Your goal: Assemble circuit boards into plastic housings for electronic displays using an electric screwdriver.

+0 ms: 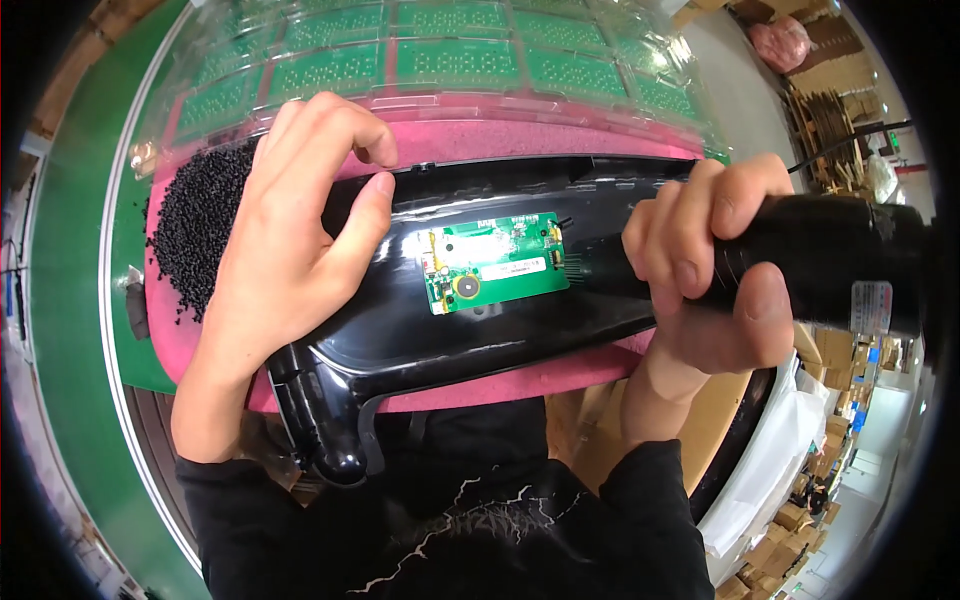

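A black glossy plastic housing lies across a pink mat, its hollow side up and a stubby arm pointing toward me. Inside it sits a green circuit board with a white label, a round part and pins at its right end. My left hand is over the housing's left end, thumb and index fingertip a little apart, with nothing visible between them. My right hand wraps round a black electric screwdriver, held sideways above the housing's right end. Its tip is hidden from view.
Left of the housing, a heap of tiny black screws lies on the pink mat. Clear plastic trays with several green boards stand behind. A cable runs at the upper right. Cardboard boxes are stacked farther right.
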The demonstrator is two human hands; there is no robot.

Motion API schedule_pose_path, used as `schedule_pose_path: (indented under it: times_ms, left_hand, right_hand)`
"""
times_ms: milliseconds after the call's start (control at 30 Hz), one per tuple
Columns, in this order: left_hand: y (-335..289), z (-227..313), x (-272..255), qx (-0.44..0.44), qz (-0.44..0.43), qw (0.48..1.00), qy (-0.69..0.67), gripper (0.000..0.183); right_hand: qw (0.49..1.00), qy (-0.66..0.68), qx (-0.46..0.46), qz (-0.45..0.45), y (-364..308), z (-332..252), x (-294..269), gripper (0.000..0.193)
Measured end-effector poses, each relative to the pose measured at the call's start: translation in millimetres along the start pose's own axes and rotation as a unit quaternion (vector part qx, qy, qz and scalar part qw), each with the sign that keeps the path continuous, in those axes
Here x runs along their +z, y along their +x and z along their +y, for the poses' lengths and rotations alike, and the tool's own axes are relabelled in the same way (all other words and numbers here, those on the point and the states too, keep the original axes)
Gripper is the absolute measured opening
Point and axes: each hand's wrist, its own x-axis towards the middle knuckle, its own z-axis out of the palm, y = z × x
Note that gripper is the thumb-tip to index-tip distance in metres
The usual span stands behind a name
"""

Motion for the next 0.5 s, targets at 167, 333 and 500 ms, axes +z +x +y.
schedule_pose_path:
  times_ms: [167, 333, 500]
  left_hand:
    - [-2.6, -5.0, -5.6, -0.013, -0.001, 1.000, 0.014, 0.014]
    - [-5.0, -13.8, -1.1, -0.052, -0.038, 0.998, 0.003, 0.013]
    - [-7.4, -13.5, 0.9, -0.088, -0.090, 0.992, 0.013, 0.016]
  right_hand:
    - [1.000, 0.024, -0.012, -0.004, 1.8, 7.6, -3.7, 0.038]
    - [0.995, 0.062, -0.057, -0.047, 0.5, -2.4, -14.9, 0.034]
    - [0.997, 0.043, -0.044, -0.041, -1.9, -2.4, -11.9, 0.035]
